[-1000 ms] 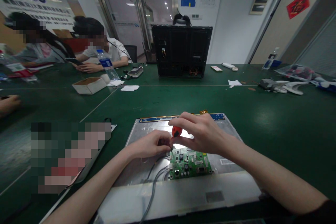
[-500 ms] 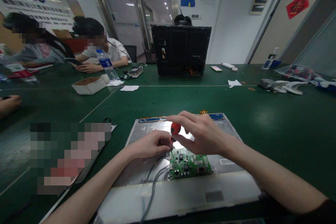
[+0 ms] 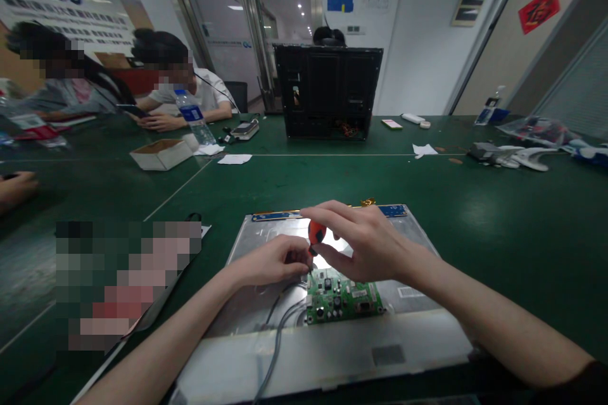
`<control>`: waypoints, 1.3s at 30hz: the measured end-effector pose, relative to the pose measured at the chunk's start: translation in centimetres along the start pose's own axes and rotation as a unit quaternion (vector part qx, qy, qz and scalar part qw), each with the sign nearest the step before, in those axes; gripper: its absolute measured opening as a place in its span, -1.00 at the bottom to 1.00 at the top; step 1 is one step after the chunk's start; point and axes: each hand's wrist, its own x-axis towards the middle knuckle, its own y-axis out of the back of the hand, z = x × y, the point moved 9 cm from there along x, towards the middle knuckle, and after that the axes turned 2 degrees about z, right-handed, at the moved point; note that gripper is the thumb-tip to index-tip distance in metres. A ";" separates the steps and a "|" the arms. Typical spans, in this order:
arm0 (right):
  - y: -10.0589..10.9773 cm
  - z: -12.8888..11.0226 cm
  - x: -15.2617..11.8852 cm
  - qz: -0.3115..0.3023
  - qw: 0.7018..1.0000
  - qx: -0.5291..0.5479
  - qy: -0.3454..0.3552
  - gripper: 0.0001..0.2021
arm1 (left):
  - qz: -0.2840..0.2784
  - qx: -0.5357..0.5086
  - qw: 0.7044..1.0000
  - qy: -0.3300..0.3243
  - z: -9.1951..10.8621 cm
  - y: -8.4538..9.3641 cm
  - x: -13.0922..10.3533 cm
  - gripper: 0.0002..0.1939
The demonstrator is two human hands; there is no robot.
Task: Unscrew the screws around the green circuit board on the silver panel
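A screwdriver (image 3: 316,231) with a stubby red and black handle stands nearly upright over the top left corner of a green circuit board (image 3: 342,299). My right hand (image 3: 363,237) has its thumb and fingers closed around that handle. Just below, my left hand (image 3: 280,258) pinches at the screwdriver's lower end; its fingertips hide most of the shaft and tip. The board lies on the metal back of a flat display panel (image 3: 413,294). Grey cables (image 3: 277,345) run from the board's left side toward the panel's near edge.
A blue strip board (image 3: 393,210) lines the panel's far edge. Beyond are a black monitor housing (image 3: 329,92), a small open box (image 3: 161,157), a water bottle (image 3: 194,117) and white plastic parts (image 3: 515,156). Two people sit at the far left; another is partly behind the housing.
The screwdriver's handle has turned and leaned very slightly to the left between my right fingers. Both hands stay in nearly the same place.
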 end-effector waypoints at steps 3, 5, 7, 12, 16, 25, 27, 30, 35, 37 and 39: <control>-0.1 0.0 -0.1 -0.004 1.000 0.001 0.000 -0.62 | -0.003 0.013 1.000 0.002 -0.2 -0.1 0.0 -0.85; -0.1 0.0 -0.1 -0.005 1.000 -0.003 -0.005 -0.63 | -0.004 0.019 1.000 0.004 -0.2 0.0 0.0 -0.84; -0.1 0.1 -0.1 -0.004 1.000 -0.006 -0.010 -0.65 | -0.005 0.017 1.000 0.007 -0.1 0.0 0.0 -0.84; 0.1 0.1 0.0 0.004 0.999 -0.031 -0.007 -0.75 | -0.002 0.005 1.000 0.011 0.5 0.2 0.0 -0.89; 0.3 -0.1 0.0 0.012 0.999 -0.049 0.007 -0.79 | -0.009 0.001 1.000 0.002 0.8 0.1 0.0 -0.90; 0.0 -0.1 -0.1 0.000 1.000 -0.006 0.000 -0.66 | 0.001 0.009 1.000 0.005 0.5 0.1 0.0 -0.87; 0.1 -0.1 0.0 0.003 1.000 -0.013 -0.004 -0.72 | 0.001 0.005 1.000 0.001 0.7 0.1 0.0 -0.87; 0.3 -0.1 0.1 0.016 1.000 -0.025 0.001 -0.77 | 0.002 -0.007 1.000 -0.003 1.1 0.2 -0.1 -0.89; 0.3 -0.1 -0.1 0.018 0.999 -0.039 0.010 -0.80 | 0.002 -0.016 1.000 -0.006 1.2 0.1 0.0 -0.90; 0.3 0.0 -0.1 0.017 0.999 -0.039 0.008 -0.78 | 0.002 -0.012 1.000 -0.009 1.1 0.1 0.0 -0.90; 0.3 0.2 -0.1 0.019 0.999 -0.044 0.005 -0.76 | 0.004 -0.007 1.000 -0.013 0.9 0.2 0.1 -0.90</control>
